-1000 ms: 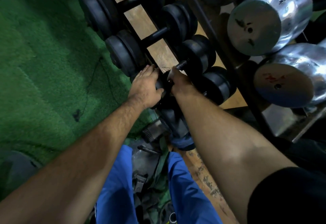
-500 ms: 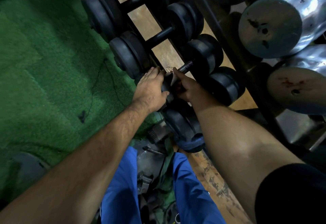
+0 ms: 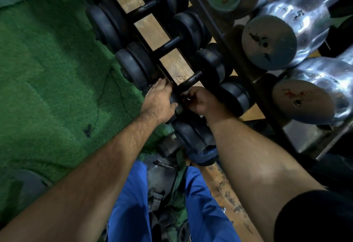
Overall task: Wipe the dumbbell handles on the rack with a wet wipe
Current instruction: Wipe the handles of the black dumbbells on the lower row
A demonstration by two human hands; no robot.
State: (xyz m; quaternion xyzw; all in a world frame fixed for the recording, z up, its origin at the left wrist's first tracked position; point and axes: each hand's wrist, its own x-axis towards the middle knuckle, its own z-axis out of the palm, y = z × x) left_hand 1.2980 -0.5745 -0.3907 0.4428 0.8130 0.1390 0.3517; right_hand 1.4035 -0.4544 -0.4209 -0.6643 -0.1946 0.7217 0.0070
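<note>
Black dumbbells lie in a row on a wooden rack shelf. My right hand is curled round the near end of one dumbbell handle. A small sliver of the white wet wipe shows under its fingers; the rest is hidden. My left hand rests flat over that dumbbell's near weight head, thumb along its side. The far weight head sits behind the handle.
Two more black dumbbells lie further along the shelf. Large chrome dumbbells fill the rack section at right. Green turf covers the floor at left. Metal clutter lies by my blue trousers.
My right hand has gone from fingers pointing along the handle to a fist curled round it, nearer the left hand. My left hand stays on the weight head.
</note>
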